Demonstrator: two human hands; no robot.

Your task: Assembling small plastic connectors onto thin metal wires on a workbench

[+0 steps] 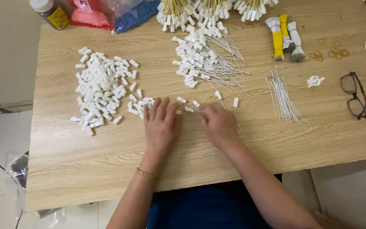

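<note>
My left hand (162, 123) lies flat on the wooden table (106, 169), fingers spread, touching small white plastic blocks (140, 104) at the edge of a large loose pile (100, 87). My right hand (219, 124) sits beside it, fingers curled around a thin white wire with a white block (190, 109) at its tip. A few loose blocks (235, 102) lie just beyond the fingers. Farther back is a heap of wires with blocks fitted (204, 59).
A fan of bare white wires (282, 95) lies to the right. Black glasses (354, 95) rest near the right edge. Bundled wires, yellow and white (284, 38), rubber bands (333, 51), bags of pellets (111, 15) and a jar (49, 12) line the back.
</note>
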